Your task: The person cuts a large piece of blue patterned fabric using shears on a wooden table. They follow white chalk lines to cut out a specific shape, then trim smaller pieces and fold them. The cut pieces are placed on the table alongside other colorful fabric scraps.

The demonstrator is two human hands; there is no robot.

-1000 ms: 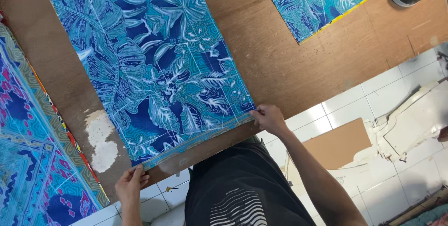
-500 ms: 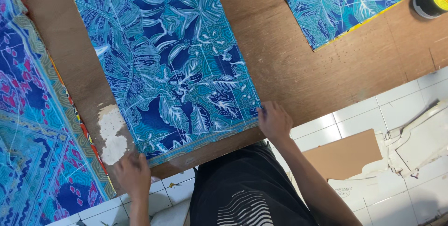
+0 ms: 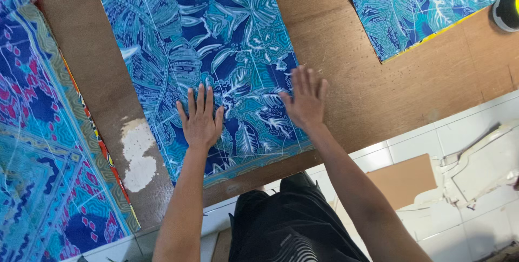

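Observation:
A blue and turquoise leaf-patterned cloth (image 3: 205, 40) lies flat on a brown wooden board (image 3: 389, 100). My left hand (image 3: 201, 118) rests palm down on the cloth near its lower edge, fingers spread. My right hand (image 3: 306, 97) also lies flat, fingers together, over the cloth's right edge, partly on the bare board. Neither hand holds anything.
A second blue leaf-patterned cloth (image 3: 416, 2) lies at the upper right. A multicoloured blue, red and green cloth (image 3: 38, 154) covers the left side. A white worn patch (image 3: 138, 151) marks the board. A yellow and black round object (image 3: 507, 9) sits far right. Cardboard (image 3: 405, 178) lies on the white tiled floor.
Both hands left the cloth's lower corners and moved up onto the cloth, now lying flat on it. The view shifted slightly to the left.

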